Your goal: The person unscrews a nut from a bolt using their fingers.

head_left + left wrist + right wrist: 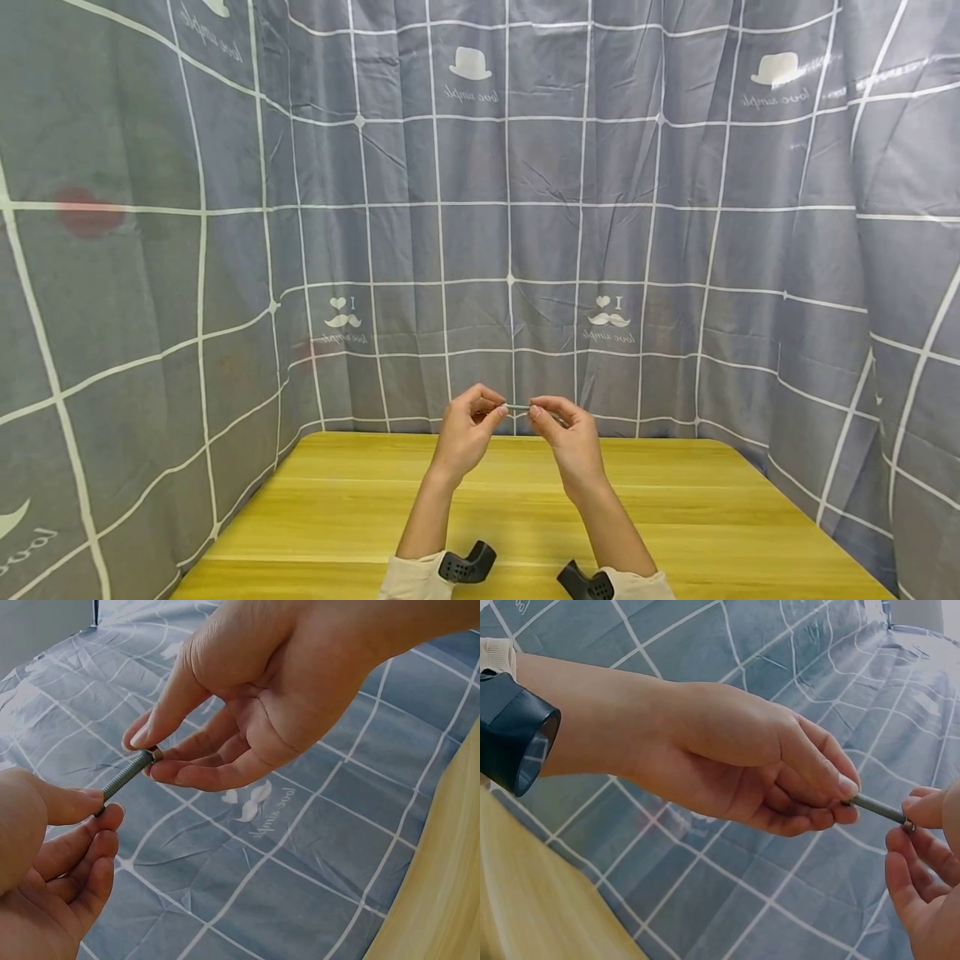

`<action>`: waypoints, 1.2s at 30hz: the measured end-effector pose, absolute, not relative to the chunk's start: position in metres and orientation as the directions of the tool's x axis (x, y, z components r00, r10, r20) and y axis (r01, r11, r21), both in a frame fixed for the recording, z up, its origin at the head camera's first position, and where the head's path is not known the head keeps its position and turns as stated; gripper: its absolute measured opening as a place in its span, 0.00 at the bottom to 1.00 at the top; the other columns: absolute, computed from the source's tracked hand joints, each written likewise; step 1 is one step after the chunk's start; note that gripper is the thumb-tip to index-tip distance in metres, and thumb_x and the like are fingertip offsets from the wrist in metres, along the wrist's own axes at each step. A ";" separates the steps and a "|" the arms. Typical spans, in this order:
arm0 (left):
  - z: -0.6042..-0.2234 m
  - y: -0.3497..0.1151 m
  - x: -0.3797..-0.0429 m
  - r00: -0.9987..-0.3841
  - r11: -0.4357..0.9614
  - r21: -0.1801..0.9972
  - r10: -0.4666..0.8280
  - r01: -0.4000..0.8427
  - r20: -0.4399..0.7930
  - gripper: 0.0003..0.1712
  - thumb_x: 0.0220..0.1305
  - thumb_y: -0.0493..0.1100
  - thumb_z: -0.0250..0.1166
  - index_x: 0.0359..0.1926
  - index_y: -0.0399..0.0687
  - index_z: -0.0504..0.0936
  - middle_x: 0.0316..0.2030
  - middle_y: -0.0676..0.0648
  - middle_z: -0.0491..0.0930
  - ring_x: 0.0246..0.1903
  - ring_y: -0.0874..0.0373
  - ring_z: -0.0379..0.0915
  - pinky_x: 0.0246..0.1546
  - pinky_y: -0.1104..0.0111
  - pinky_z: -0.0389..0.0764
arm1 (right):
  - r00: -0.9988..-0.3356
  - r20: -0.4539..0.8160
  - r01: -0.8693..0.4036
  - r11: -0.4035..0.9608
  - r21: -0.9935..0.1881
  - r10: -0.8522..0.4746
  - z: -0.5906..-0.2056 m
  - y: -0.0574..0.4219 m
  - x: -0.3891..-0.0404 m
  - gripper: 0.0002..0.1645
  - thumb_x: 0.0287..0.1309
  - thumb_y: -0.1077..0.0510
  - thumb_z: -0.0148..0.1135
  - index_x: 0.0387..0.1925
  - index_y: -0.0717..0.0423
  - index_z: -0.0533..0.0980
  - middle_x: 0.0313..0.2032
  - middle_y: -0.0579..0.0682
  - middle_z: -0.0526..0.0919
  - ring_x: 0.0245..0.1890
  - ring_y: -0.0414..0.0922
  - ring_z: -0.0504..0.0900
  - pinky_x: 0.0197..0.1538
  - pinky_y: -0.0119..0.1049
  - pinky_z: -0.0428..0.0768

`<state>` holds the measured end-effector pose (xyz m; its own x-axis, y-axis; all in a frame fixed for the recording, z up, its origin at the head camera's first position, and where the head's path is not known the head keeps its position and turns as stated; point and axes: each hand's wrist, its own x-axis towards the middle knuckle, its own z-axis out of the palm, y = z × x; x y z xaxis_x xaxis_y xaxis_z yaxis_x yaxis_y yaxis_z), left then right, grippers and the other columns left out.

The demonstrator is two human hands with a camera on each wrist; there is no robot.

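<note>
A thin grey threaded bolt [517,407] spans the gap between my two hands, held up in the air above the table's far edge. My left hand [463,433] pinches one end between thumb and fingertips, which mostly hide that end. At the other end, a brass-coloured nut [155,753] sits round the bolt, and the thumb and fingers of my right hand [576,442] pinch there. The right wrist view shows the bolt's threads [879,808] between the fingertips, with the nut's edge at the right hand.
A yellow wood-grain table [525,517] lies below the hands. Grey curtains [472,242] with white grid lines stand behind it and on both sides. Black devices [467,563] sit on both wrists, by the cream sleeves [416,577].
</note>
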<state>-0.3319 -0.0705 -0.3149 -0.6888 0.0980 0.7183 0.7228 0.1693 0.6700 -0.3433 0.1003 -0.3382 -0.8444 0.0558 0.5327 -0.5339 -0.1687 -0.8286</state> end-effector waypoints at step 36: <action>-0.330 -0.077 -0.355 -0.696 0.117 0.686 0.120 0.718 0.708 0.02 0.71 0.31 0.66 0.43 0.35 0.82 0.35 0.44 0.85 0.31 0.53 0.76 0.35 0.67 0.75 | -0.832 0.555 -0.555 0.003 -0.832 -0.002 -0.340 0.104 -0.342 0.17 0.72 0.62 0.64 0.56 0.67 0.81 0.52 0.64 0.82 0.50 0.53 0.81 0.54 0.35 0.80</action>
<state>-0.3554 -0.0771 -0.3299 -0.6964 0.1201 0.7076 0.7177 0.1168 0.6865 -0.3418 0.1044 -0.3397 -0.8321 -0.0023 0.5547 -0.5547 0.0034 -0.8321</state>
